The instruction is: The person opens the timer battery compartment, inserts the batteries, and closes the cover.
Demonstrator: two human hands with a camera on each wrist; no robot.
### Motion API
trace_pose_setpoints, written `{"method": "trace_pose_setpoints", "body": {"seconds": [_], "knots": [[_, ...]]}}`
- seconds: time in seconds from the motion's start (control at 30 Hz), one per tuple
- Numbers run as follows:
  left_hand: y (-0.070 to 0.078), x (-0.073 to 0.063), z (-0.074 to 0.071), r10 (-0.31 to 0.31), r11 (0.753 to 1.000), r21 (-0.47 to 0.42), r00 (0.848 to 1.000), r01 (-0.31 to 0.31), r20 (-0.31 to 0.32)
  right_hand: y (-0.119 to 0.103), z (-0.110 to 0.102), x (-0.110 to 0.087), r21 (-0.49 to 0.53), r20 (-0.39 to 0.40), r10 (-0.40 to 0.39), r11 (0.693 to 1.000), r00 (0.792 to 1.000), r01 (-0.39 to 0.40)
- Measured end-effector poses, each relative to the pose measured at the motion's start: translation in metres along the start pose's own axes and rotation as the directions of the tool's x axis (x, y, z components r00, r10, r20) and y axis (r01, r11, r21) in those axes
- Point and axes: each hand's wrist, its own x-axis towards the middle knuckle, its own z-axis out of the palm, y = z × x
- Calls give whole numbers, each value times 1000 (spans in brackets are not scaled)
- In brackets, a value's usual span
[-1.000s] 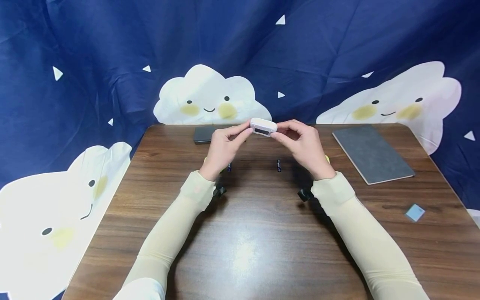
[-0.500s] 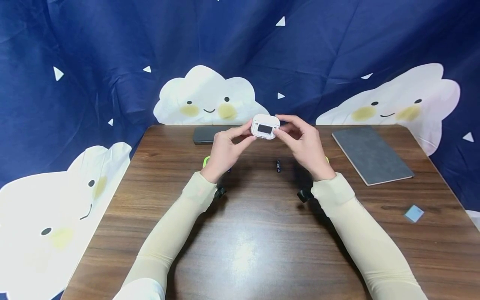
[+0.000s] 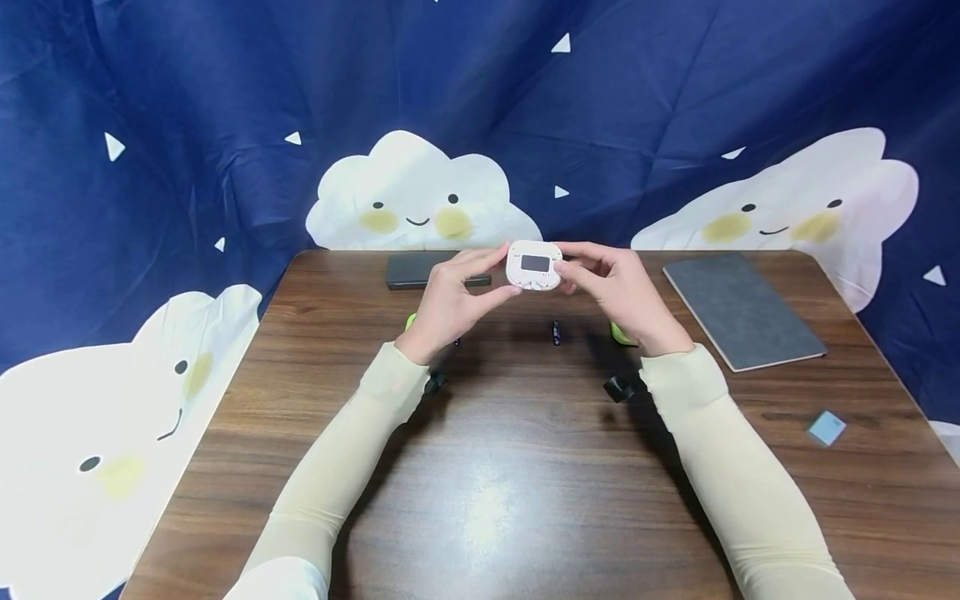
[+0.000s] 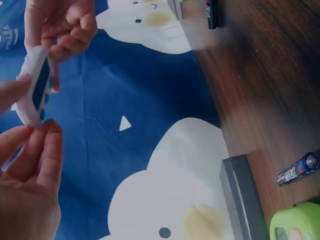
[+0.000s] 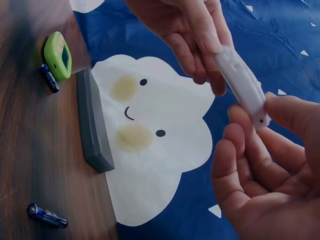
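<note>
A small white digital timer (image 3: pixel 535 266) is held up above the far part of the table. Its face toward the head view has a dark rectangle; in the left wrist view a dark display and teal buttons show on its other side (image 4: pixel 41 90). My left hand (image 3: pixel 459 296) pinches its left edge between thumb and fingers. From the right, my right hand (image 3: pixel 618 287) grips the other edge, thumb on the face with the rectangle. Below them on the table lie a dark blue battery (image 3: pixel 557 332) and another battery (image 5: pixel 49 78), mostly hidden behind my left hand in the head view.
A dark grey case (image 3: pixel 408 271) lies at the table's back edge, with a grey notebook (image 3: pixel 742 312) to the right. A light blue square (image 3: pixel 827 427) lies nearer. Lime-green devices (image 3: pixel 621 335) sit partly hidden behind both wrists. A blue cloud-print curtain (image 3: pixel 600 100) hangs behind the wooden table (image 3: pixel 540 500).
The white timer has tilted so its face with the dark rectangle turns fully toward the head view, then lowered slightly. My right hand has shifted a little right and down. Both hands keep holding it.
</note>
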Motion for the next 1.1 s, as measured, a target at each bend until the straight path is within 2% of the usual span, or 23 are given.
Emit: {"method": "trace_pose_setpoints", "body": {"seconds": [0.2,0.3,0.47,0.7,0.93,1.1], "knots": [[0,-1,-3,-6,1000,-4,1000,6,16,0,0,0,66,45,79,994,996,-81],[0,-2,-5,-30,999,-29,1000,31,5,0,2,0,102,50,84,991,995,-89],[2,-1,-8,-68,992,-109,998,66,-17,-1,5,-1,154,36,29,987,999,-34],[5,-2,-10,-104,973,-209,994,94,-33,-2,5,-2,111,26,-33,993,999,30],[7,-1,-8,-120,968,-229,991,103,-61,-5,8,-4,103,1,-146,984,989,145],[8,-1,-9,-139,969,-215,988,122,-63,-3,8,-4,72,-1,-167,983,986,167]]}}
